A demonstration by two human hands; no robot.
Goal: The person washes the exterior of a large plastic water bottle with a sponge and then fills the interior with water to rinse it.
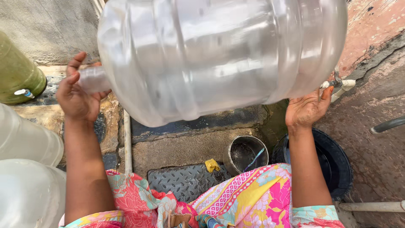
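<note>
A big clear plastic water jug (219,55) lies on its side in the air in front of me, neck pointing left. My left hand (78,95) is wrapped around the jug's neck. My right hand (308,109) is spread flat under the jug's base at the right. A little water shows inside the jug. Below it sit a small steel pot (247,154) and a dark blue bucket (333,164).
Two more clear jugs (25,169) stand at the left, with a green container with a small tap (19,71) behind them. A white pipe with a tap (341,84) runs along the right wall. A yellow scrap (212,164) lies on a metal grate (185,179).
</note>
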